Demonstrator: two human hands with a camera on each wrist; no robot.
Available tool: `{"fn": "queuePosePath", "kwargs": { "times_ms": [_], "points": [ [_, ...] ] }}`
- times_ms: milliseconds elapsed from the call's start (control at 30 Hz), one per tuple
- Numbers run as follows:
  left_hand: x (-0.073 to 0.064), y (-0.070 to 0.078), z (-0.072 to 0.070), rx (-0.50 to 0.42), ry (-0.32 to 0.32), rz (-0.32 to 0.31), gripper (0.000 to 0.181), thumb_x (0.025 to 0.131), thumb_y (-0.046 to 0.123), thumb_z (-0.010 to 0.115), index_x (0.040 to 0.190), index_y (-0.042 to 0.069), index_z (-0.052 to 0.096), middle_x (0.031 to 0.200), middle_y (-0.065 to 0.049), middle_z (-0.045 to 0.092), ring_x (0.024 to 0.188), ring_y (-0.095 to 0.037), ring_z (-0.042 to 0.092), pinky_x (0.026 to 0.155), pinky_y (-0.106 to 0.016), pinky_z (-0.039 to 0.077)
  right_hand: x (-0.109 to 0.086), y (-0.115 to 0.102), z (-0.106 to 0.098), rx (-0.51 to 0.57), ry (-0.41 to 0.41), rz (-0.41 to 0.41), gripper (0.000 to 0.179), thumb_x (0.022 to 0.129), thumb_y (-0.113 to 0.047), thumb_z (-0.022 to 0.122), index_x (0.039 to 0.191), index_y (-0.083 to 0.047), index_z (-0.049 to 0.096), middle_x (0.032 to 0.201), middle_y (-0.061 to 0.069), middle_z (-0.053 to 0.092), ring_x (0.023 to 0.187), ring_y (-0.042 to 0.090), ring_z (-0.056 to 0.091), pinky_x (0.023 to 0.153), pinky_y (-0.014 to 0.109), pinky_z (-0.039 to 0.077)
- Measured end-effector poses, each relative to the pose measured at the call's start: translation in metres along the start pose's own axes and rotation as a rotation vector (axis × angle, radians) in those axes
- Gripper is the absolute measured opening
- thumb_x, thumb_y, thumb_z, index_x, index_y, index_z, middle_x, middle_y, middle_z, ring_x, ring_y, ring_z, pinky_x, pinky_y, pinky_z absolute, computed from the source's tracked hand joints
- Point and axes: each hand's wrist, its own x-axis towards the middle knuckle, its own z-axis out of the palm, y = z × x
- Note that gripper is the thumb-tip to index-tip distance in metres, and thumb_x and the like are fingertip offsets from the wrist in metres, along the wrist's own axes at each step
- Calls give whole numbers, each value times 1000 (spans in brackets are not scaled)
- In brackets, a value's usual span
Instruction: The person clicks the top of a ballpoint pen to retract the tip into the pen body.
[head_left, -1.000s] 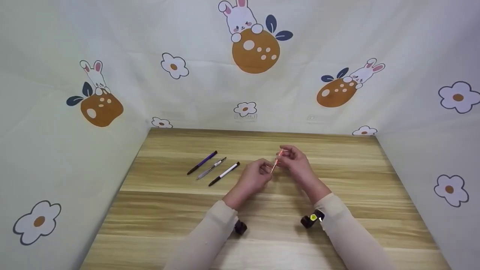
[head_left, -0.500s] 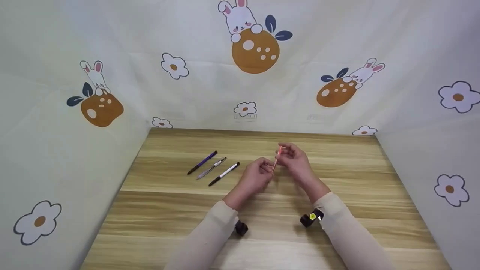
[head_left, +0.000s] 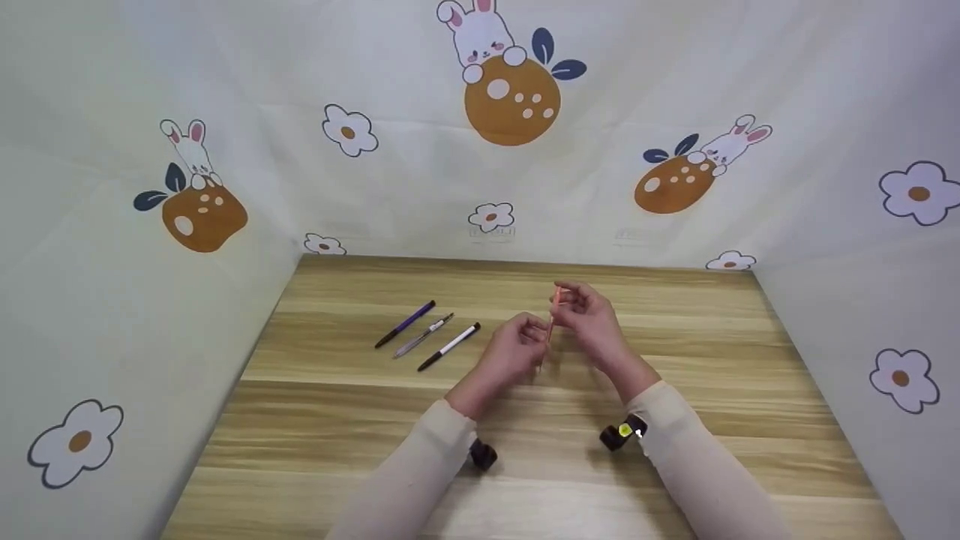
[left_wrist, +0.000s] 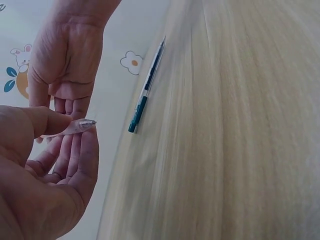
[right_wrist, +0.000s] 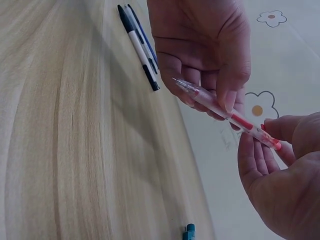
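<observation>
A clear pen with red parts is held in the air between both hands, tilted. In the right wrist view, my left hand pinches the clear barrel of the pen nearer its tip. My right hand grips the red clip end, with the thumb at the clip. From the head, the left hand is lower and the right hand higher along the pen. The left wrist view shows the metal tip poking out past the left thumb and fingers.
To the left lie a purple pen, a clear grey pen and a white pen with black ends, roughly parallel on the wooden table. A teal pen also lies on the table. Printed cloth walls surround the table.
The pen's red end has shifted slightly up and left in the head view, so the pen looks steeper. Both hands rose a little with it. The pens on the table stayed put.
</observation>
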Motion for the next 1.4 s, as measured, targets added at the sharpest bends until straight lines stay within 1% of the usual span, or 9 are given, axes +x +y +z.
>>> {"fn": "queuePosePath", "kwargs": {
  "times_ms": [100, 200, 267, 533, 600, 833, 1067, 1267, 1400],
  "points": [
    [0, 0, 0, -18, -7, -3, 30, 91, -8, 71, 120, 1, 71, 100, -5, 70, 85, -14, 67, 70, -25, 58, 0, -1, 0, -8, -6, -6, 48, 101, 7, 73, 148, 2, 62, 122, 14, 70, 108, 23, 71, 91, 33, 64],
    [0, 1, -1, -32, -12, -5, 30, 91, -7, 71, 121, 1, 71, 101, -5, 70, 85, -14, 67, 71, -25, 59, 1, -2, 0, -5, -14, -12, 48, 101, 6, 74, 147, 2, 63, 122, 15, 70, 106, 22, 71, 90, 34, 65],
    [0, 1, -1, -48, -16, -4, 31, 91, -7, 71, 121, 0, 70, 101, -5, 70, 85, -14, 66, 71, -25, 59, 1, -3, 0, -8, -23, -17, 47, 101, 6, 74, 146, 2, 63, 122, 18, 69, 105, 22, 71, 89, 33, 65],
    [1, -1, 1, -187, -40, -13, 29, 92, -13, 70, 121, -6, 67, 99, -4, 65, 86, -13, 65, 72, -27, 63, 2, -4, 0, -15, -38, -34, 47, 102, 6, 73, 147, 3, 63, 127, 32, 65, 102, 20, 71, 89, 32, 64],
    [1, -1, 1, -193, -41, -8, 30, 92, -13, 70, 121, -7, 66, 99, -5, 65, 86, -13, 65, 72, -27, 63, 2, -5, 0, -11, -38, -39, 47, 101, 7, 72, 147, 4, 63, 126, 33, 65, 101, 20, 71, 89, 32, 64],
    [2, -1, 2, -204, -42, -7, 30, 92, -12, 70, 121, -8, 66, 99, -6, 65, 86, -14, 65, 73, -29, 64, 2, -8, 2, -9, -38, -37, 46, 101, 10, 71, 146, 5, 64, 115, 17, 70, 101, 19, 71, 88, 31, 64],
    [1, 0, 1, -175, -33, 26, 30, 91, -11, 72, 120, -7, 66, 100, -5, 66, 88, -13, 64, 75, -25, 61, 2, -9, 1, -14, -47, -48, 45, 102, 9, 71, 146, 4, 64, 116, 20, 69, 101, 18, 71, 88, 31, 64],
    [1, 1, 2, -199, -31, 25, 30, 91, -11, 72, 120, -5, 66, 101, -5, 66, 88, -14, 65, 74, -26, 62, 2, -10, 1, -20, -54, -72, 43, 102, 8, 71, 145, 4, 66, 120, 28, 68, 101, 19, 71, 89, 32, 64],
    [1, 0, 2, -239, -25, 29, 29, 92, -14, 70, 120, -6, 66, 99, -5, 66, 86, -13, 66, 73, -27, 63, 1, -11, 0, -13, -61, -78, 40, 102, 6, 72, 142, 4, 67, 122, 28, 67, 104, 20, 71, 91, 34, 64]
  ]
}}
